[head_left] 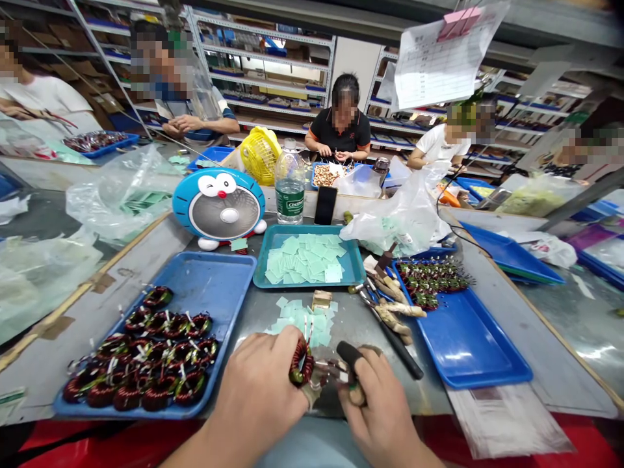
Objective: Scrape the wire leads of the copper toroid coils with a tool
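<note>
Tight around a copper ring coil [301, 361], our left hand [258, 390] held it up just above the metal bench [253, 312]. Our right hand [375, 416] closed on small black-handled pliers [347, 354], their tip just beside the coil's wire leads; whether they touched the leads could not be told. Loose pale green squares [302, 328] lay on the bench at 12 o'clock from the hands, close to them. Further out at 12 o'clock stood a teal tray [358, 273] filled with more squares. At 10 o'clock, a blue tray [221, 286] held rows of finished-looking coils [146, 351]. At 2 o'clock, a second blue tray [468, 344] carried more coils [431, 283], and beside it lay scissors and taped tools [387, 302]. Beyond these we saw a blue cartoon fan [219, 205], a water bottle [289, 185] and a phone [325, 205]. Across the bench at 12 o'clock, a co-worker in a black shirt [338, 133] worked at a tray with both hands [331, 155].
</note>
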`<control>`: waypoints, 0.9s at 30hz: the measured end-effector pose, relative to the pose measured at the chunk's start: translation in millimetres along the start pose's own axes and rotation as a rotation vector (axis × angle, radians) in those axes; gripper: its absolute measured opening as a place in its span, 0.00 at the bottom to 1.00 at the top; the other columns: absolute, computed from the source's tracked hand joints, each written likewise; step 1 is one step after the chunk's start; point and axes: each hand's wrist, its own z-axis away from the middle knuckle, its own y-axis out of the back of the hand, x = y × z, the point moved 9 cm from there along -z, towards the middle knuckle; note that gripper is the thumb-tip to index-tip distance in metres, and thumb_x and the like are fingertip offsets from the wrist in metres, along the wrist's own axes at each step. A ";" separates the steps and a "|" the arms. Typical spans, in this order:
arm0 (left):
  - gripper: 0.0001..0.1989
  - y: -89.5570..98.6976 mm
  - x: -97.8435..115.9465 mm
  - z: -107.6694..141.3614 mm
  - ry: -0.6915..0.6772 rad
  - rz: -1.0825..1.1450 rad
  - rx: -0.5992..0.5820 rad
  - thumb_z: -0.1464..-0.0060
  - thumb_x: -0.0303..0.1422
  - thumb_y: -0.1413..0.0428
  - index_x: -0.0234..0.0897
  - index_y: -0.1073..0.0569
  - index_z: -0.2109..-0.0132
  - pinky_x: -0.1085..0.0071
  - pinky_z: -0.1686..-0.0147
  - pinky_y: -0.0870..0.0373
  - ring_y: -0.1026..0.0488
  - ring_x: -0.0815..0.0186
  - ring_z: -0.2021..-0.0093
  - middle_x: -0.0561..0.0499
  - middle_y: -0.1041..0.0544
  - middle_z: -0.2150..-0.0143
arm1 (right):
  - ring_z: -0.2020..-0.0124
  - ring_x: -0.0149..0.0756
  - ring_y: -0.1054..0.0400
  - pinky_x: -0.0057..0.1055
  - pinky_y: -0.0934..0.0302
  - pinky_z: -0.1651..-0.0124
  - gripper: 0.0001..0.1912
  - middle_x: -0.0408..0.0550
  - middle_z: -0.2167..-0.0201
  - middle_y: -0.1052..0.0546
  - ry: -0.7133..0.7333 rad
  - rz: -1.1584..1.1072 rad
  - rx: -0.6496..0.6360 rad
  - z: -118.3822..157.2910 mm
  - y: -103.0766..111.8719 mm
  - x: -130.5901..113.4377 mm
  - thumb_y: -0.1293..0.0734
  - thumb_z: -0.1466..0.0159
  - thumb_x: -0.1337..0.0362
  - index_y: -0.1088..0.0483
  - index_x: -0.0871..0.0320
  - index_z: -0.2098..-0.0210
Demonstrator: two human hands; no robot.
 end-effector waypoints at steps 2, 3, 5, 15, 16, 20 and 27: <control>0.10 -3.8 -0.7 1.6 0.000 0.051 -0.034 0.57 0.27 0.42 0.42 0.31 0.65 0.62 0.71 0.36 0.27 0.53 0.73 0.51 0.26 0.75 | 0.64 0.43 0.38 0.37 0.42 0.63 0.14 0.49 0.62 0.30 0.016 0.011 -0.015 0.4 8.7 2.5 0.38 0.37 0.75 0.35 0.56 0.54; 0.09 -6.3 -0.9 2.7 -0.002 0.096 -0.060 0.55 0.28 0.41 0.41 0.31 0.64 0.62 0.71 0.36 0.26 0.53 0.73 0.51 0.26 0.75 | 0.64 0.43 0.39 0.36 0.44 0.64 0.12 0.48 0.63 0.30 0.029 0.026 -0.029 -0.7 13.2 3.3 0.38 0.37 0.75 0.35 0.55 0.56; 0.07 -12.4 0.0 6.1 -0.019 0.217 -0.138 0.49 0.32 0.40 0.41 0.31 0.62 0.63 0.71 0.35 0.26 0.55 0.73 0.52 0.25 0.73 | 0.66 0.42 0.40 0.36 0.46 0.65 0.10 0.47 0.65 0.30 0.058 0.044 -0.090 -5.5 20.9 4.2 0.38 0.37 0.74 0.35 0.54 0.59; 0.11 -12.4 9.2 16.0 -0.023 0.733 -0.320 0.46 0.34 0.36 0.42 0.29 0.58 0.73 0.72 0.34 0.29 0.67 0.74 0.58 0.26 0.70 | 0.66 0.37 0.38 0.33 0.48 0.64 0.08 0.41 0.69 0.32 -0.085 -0.358 -0.417 -21.3 13.6 9.2 0.35 0.38 0.72 0.37 0.53 0.66; 0.11 -14.1 9.3 17.4 0.001 0.785 -0.332 0.46 0.34 0.35 0.42 0.29 0.58 0.74 0.73 0.34 0.30 0.68 0.74 0.58 0.27 0.71 | 0.67 0.36 0.37 0.32 0.47 0.65 0.07 0.41 0.69 0.32 -0.136 -0.434 -0.419 -16.3 5.4 9.8 0.34 0.37 0.71 0.37 0.54 0.67; 0.13 -19.3 6.8 20.2 0.062 0.880 -0.289 0.49 0.33 0.33 0.43 0.29 0.59 0.76 0.77 0.36 0.34 0.70 0.76 0.60 0.28 0.73 | 0.66 0.35 0.36 0.31 0.43 0.63 0.02 0.42 0.68 0.28 -0.310 -0.691 -0.393 7.5 -29.4 6.6 0.32 0.35 0.66 0.30 0.55 0.63; 0.14 -38.8 -9.5 19.1 0.142 0.837 -0.325 0.48 0.37 0.33 0.42 0.29 0.59 0.75 0.73 0.31 0.27 0.67 0.73 0.57 0.23 0.70 | 0.63 0.36 0.34 0.31 0.39 0.60 0.05 0.43 0.64 0.27 -0.346 -0.701 -0.309 12.7 -35.6 17.4 0.32 0.32 0.61 0.30 0.55 0.57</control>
